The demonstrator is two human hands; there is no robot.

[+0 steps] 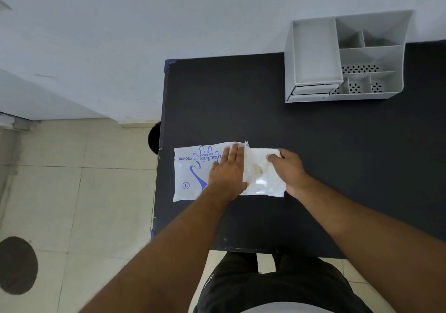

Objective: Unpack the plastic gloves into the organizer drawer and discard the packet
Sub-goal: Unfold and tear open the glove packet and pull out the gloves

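Observation:
A white packet with blue print of a hand lies flat near the left edge of the black table. My left hand presses flat on the packet's right half, fingers together. A stack of clear plastic gloves sticks out of the packet's torn right end. My right hand pinches the gloves' upper right corner between thumb and fingers. The grey organizer stands at the table's far right, its top drawer showing empty.
A black round bin peeks out beside the table's left edge on the tiled floor. A dark round patch lies on the floor at lower left. A white wall runs behind the table.

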